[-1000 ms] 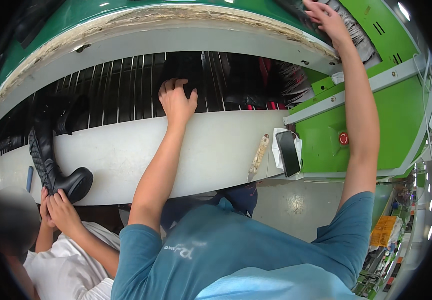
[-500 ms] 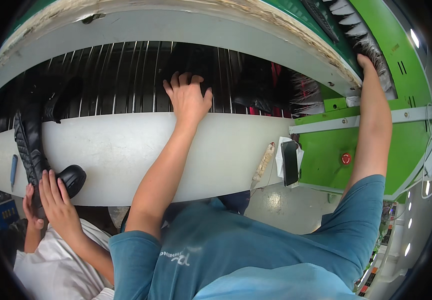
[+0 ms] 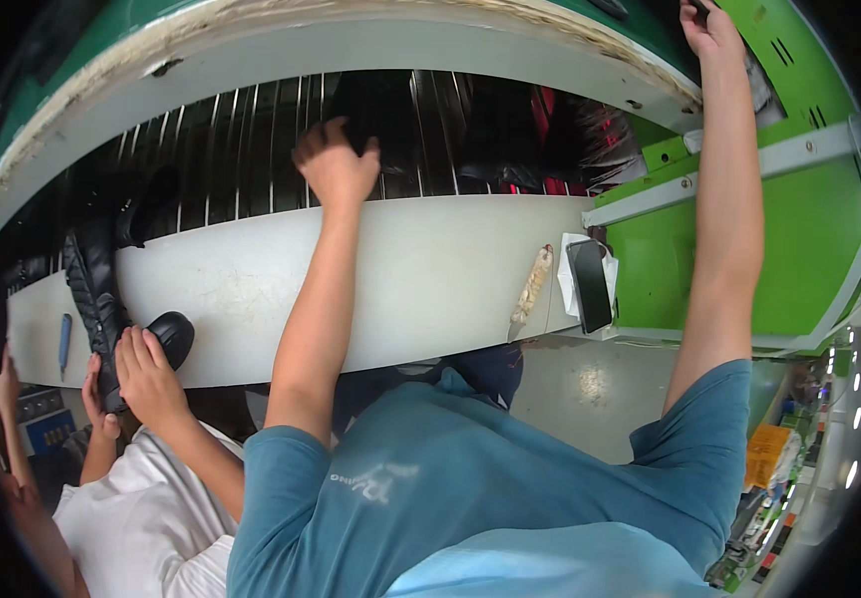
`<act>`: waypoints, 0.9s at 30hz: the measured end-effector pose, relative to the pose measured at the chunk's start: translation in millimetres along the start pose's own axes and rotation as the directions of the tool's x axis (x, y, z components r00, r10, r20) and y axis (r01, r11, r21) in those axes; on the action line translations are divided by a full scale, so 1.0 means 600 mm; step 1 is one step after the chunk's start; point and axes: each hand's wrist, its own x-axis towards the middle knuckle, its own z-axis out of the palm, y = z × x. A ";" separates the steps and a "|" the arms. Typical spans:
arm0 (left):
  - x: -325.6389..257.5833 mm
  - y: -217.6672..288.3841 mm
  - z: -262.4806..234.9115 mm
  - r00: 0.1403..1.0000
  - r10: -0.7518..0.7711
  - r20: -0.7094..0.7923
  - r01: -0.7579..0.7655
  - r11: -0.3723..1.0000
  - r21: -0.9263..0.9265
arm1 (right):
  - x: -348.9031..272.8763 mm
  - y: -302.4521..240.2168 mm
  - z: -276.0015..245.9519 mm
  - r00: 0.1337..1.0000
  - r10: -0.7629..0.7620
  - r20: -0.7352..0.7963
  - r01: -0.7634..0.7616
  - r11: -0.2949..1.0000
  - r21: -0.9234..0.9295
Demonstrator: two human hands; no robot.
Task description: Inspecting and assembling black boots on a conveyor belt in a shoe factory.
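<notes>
My left hand (image 3: 336, 164) reaches across the white curved ledge (image 3: 430, 269) onto the dark slatted conveyor (image 3: 241, 130). Its fingers curl around a black shoe piece (image 3: 375, 105) lying on the slats. My right hand (image 3: 709, 28) is stretched up high at the top of the green machine housing (image 3: 809, 229), with its fingers on a dark part at the picture's rim. Whether it grips that part is hidden.
A black phone (image 3: 590, 284) lies on white paper beside a pale-handled tool (image 3: 530, 289) at the ledge's right end. At lower left, a co-worker's hands (image 3: 146, 374) hold a tall black boot (image 3: 96, 289). A blue pen (image 3: 64, 341) lies nearby. Red and black pieces (image 3: 545, 110) sit further along the conveyor.
My left hand went from lying flat with spread fingers to curling around the black piece. My right arm has stayed stretched up at the machine. The co-worker's boot has shifted slightly.
</notes>
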 end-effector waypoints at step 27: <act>0.074 -0.018 -0.057 0.711 -0.506 0.489 0.288 0.844 0.453 | -1.026 0.491 0.439 0.760 0.181 0.624 0.546 0.343 -0.765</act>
